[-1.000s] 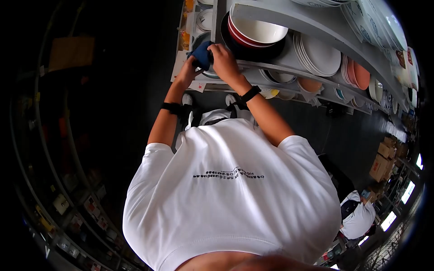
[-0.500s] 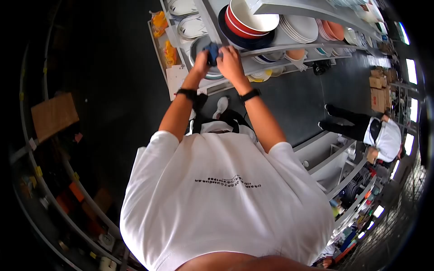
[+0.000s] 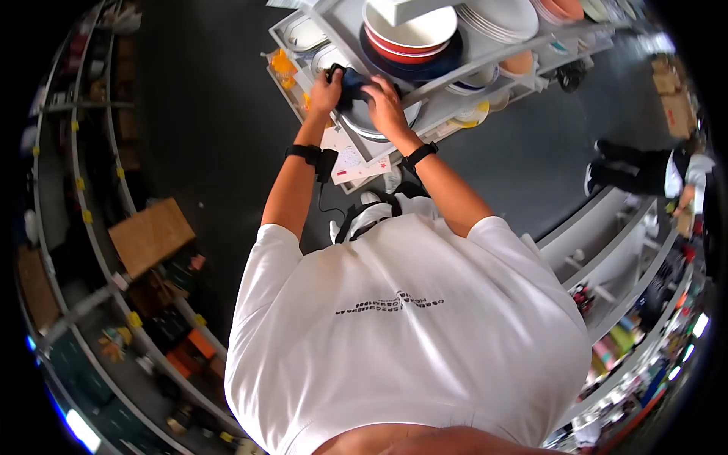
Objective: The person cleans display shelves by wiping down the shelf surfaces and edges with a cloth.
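Note:
My left hand [image 3: 324,94] is closed on a dark blue, crumpled cloth [image 3: 353,85], blurred by motion. The fingers of my right hand [image 3: 387,110] curl against the cloth's other side, where the exact grip is partly hidden. Both hands are over a lower shelf, above a stack of round plates [image 3: 365,121] that they partly cover. Close by on the upper shelf, white and red nested bowls [image 3: 409,32] sit on a dark blue plate [image 3: 447,67]. Black bands circle both wrists.
White plates [image 3: 500,19] and pinkish bowls [image 3: 560,9] line the grey shelf [image 3: 470,68]. Orange-yellow packets [image 3: 283,67] lie at its left end. A cardboard sheet [image 3: 153,236] rests on the left rack. Another person [image 3: 644,171] stands at right, near cardboard boxes [image 3: 675,110].
The view has shifted, so the shelf sits further up and right. My hands have spread slightly apart, with the dark blue cloth stretched wider between them.

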Demonstrator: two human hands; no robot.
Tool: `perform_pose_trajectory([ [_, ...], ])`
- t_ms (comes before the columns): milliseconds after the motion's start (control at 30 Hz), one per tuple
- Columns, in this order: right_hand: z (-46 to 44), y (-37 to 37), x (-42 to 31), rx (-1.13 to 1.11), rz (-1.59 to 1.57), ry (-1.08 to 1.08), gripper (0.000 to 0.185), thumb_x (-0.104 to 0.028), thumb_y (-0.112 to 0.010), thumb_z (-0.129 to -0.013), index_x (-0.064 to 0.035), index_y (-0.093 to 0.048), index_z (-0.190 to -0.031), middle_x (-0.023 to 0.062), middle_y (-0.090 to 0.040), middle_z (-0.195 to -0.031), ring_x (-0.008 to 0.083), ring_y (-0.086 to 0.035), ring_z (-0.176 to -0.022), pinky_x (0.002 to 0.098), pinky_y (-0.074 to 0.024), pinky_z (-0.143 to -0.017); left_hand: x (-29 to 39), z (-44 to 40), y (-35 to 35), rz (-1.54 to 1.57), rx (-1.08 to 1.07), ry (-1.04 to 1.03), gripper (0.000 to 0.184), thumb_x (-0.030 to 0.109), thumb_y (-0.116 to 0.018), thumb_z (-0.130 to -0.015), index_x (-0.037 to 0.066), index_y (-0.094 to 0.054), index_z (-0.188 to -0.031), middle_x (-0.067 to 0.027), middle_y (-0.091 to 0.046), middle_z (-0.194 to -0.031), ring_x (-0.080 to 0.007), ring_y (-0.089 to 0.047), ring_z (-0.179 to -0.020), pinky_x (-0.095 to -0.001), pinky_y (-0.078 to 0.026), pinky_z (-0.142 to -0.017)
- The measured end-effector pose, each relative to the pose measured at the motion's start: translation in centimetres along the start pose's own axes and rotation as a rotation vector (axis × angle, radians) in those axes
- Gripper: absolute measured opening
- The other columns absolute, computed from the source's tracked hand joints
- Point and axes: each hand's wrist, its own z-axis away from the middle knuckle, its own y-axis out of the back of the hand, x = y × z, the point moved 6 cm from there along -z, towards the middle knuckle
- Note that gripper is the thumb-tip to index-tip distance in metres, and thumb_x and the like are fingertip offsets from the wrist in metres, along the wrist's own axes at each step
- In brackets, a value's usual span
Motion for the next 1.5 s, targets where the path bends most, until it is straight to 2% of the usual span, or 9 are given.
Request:
perform_pose_trajectory([
  [400,8.4,10.8,1.9,0.064,-0.130,-0.314,0.026,-0.001,-0.064,-0.085,-0.0029,-0.056,-0.110,0.0179,-0.060,-0.104,0.0387,-0.063,-0.096,0.0443,-0.0496,-0.081,8.2,9.7,-4.5,-0.033,-0.351,-0.067,0.028,0.032,-0.054,-0.100,0.011,-0.058,-0.118,-0.0245,-0.069,-0.100,-0.0466,-0.064,-0.100,-0.0460,-0.052,-0.082],
  [567,7.7,5.5,3.8,-0.157,-0.181,-0.749,0.066,-0.051,-0.044,-0.099,0.0082,-0.060,-0.075,0.0290,-0.059,-0.066,0.0400,-0.066,-0.067,0.0483,-0.0475,-0.064,5.8,5.8,-3.7,0.082,-0.369,-0.177,0.027,0.029,-0.056,-0.100,0.006,-0.059,-0.114,-0.0239,-0.070,-0.097,-0.0435,-0.067,-0.094,-0.0441,-0.053,-0.080],
  [633,7.0,1.9,3.8,-0.118,-0.366,-0.912,0.069,-0.054,-0.045,-0.098,0.0075,-0.060,-0.072,0.0190,-0.055,-0.055,0.0291,-0.060,-0.054,0.0461,-0.0442,-0.057,7.9,5.1,-1.7,0.072,-0.284,-0.226,0.026,0.027,-0.060,-0.098,0.003,-0.061,-0.110,-0.0221,-0.071,-0.095,-0.0408,-0.068,-0.090,-0.0423,-0.053,-0.078],
  [833,4.2,-7.8,0.0,-0.059,-0.232,-0.834,0.071,-0.057,-0.037,-0.101,0.0041,-0.066,-0.078,0.0262,-0.066,-0.074,0.0450,-0.066,-0.075,0.0516,-0.0506,-0.072,9.4,-1.8,0.3,-0.148,-0.274,-0.764,0.025,0.025,-0.066,-0.094,0.005,-0.063,-0.109,-0.0204,-0.069,-0.097,-0.0411,-0.066,-0.089,-0.0474,-0.051,-0.081],
  [1000,6.7,-7.1,-6.0,0.226,-0.275,-0.784,0.079,-0.069,-0.040,-0.098,0.0034,-0.066,-0.081,0.0128,-0.063,-0.071,0.0179,-0.057,-0.066,0.0384,-0.0448,-0.059,10.4,1.7,-1.9,-0.020,-0.528,-1.058,0.028,0.024,-0.063,-0.095,0.004,-0.064,-0.114,-0.0198,-0.066,-0.105,-0.0415,-0.059,-0.098,-0.0483,-0.046,-0.086],
  [1100,11.8,-4.1,-7.1,0.283,-0.577,-1.304,0.070,-0.062,-0.052,-0.097,0.0053,-0.071,-0.102,0.0089,-0.071,-0.098,0.0167,-0.063,-0.093,0.0312,-0.0483,-0.086,11.0,5.3,-1.3,0.005,-0.583,-1.113,0.036,0.027,-0.061,-0.095,0.005,-0.062,-0.124,-0.0195,-0.065,-0.106,-0.0412,-0.059,-0.098,-0.0492,-0.046,-0.088],
  [1200,15.0,-2.2,-6.5,0.731,-0.651,-1.136,0.071,-0.063,-0.054,-0.095,0.0054,-0.070,-0.107,0.0064,-0.071,-0.097,0.0144,-0.061,-0.090,0.0305,-0.0479,-0.083,10.6,7.7,-2.0,0.020,-0.706,-1.142,0.044,0.030,-0.059,-0.096,0.006,-0.057,-0.134,-0.0185,-0.066,-0.110,-0.0386,-0.058,-0.103,-0.0502,-0.045,-0.088],
  [1333,14.1,0.4,-5.6,0.678,-0.457,-1.209,0.068,-0.061,-0.053,-0.096,0.0040,-0.068,-0.105,0.0122,-0.072,-0.097,0.0229,-0.066,-0.089,0.0355,-0.0492,-0.081,11.7,8.8,-1.6,-0.204,-0.692,-1.125,0.055,0.031,-0.061,-0.094,0.009,-0.049,-0.142,-0.0151,-0.066,-0.112,-0.0365,-0.060,-0.104,-0.0497,-0.045,-0.085],
  [1500,6.0,1.2,-6.9,0.669,0.243,-0.713,0.051,-0.043,-0.054,-0.099,0.0061,-0.063,-0.092,0.0273,-0.060,-0.083,0.0466,-0.060,-0.081,0.0487,-0.0495,-0.072,9.6,6.2,-0.8,-0.384,-0.715,-0.965,0.063,0.032,-0.064,-0.088,0.011,-0.046,-0.144,-0.0112,-0.065,-0.125,-0.0333,-0.059,-0.105,-0.0486,-0.044,-0.086],
])
